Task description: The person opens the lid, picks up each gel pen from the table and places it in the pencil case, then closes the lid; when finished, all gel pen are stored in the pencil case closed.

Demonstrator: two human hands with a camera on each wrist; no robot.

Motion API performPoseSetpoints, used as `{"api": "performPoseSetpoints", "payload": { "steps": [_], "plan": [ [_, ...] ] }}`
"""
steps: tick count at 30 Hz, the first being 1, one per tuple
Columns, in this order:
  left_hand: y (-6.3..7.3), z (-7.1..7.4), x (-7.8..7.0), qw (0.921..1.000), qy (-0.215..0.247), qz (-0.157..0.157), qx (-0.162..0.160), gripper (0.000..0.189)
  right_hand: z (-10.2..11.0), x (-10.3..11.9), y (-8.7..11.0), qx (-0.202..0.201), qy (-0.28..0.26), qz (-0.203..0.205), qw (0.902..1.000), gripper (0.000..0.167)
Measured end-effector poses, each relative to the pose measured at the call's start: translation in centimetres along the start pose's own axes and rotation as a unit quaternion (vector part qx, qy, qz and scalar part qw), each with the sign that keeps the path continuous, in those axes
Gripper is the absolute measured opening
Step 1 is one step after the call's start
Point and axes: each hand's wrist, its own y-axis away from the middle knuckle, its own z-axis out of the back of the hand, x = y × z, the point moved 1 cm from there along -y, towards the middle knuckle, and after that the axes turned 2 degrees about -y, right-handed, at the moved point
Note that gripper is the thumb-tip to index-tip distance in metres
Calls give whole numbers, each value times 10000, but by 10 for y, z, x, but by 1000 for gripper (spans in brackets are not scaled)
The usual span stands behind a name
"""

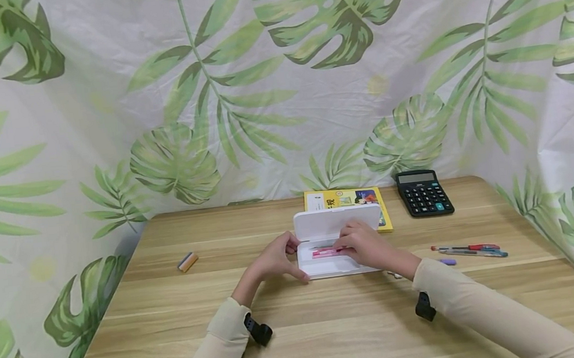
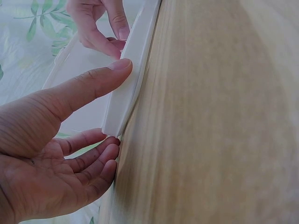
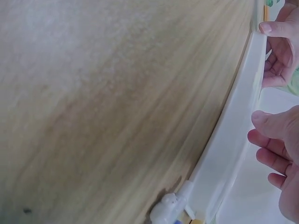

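Observation:
An open white pencil case stands on the table with its lid raised. My left hand grips its left end; in the left wrist view the thumb lies over the front wall and the fingers bend round the end. A pink pen lies in the case, a thin grey one behind it. My right hand reaches inside with curled fingers, pinching the pink pen at its right end. In the right wrist view the case wall hides what those fingertips touch.
Behind the case lies a yellow book, with a black calculator to its right. Several pens and a purple-capped one lie at right. A small white figure sits by the case's front. An orange-and-blue eraser lies at left.

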Motion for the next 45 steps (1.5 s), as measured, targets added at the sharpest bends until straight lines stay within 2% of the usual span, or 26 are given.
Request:
{"api": "performPoseSetpoints", "payload": {
  "steps": [8, 14, 24, 30, 40, 45],
  "plan": [
    [2, 2, 0, 10000, 38, 14, -26, 77, 10, -2, 3, -34, 205, 198, 9996, 11],
    [2, 3, 0, 10000, 59, 47, -1, 77, 22, -7, 15, -95, 294, 329, 9990, 11],
    [3, 3, -1, 9999, -26, 107, 21, 78, 43, -16, 49, 579, 104, 32, 9983, 17],
    [2, 2, -1, 9999, -53, 103, 14, 79, 50, -25, 73, 959, -47, -322, 9949, 17],
    [1, 1, 0, 10000, 12, 33, 43, 80, 60, -36, 104, 726, -22, -175, 9972, 18],
    [-1, 1, 0, 10000, -14, 46, 67, 80, 64, -40, 115, 731, 19, -312, 9968, 22]
  ]
}}
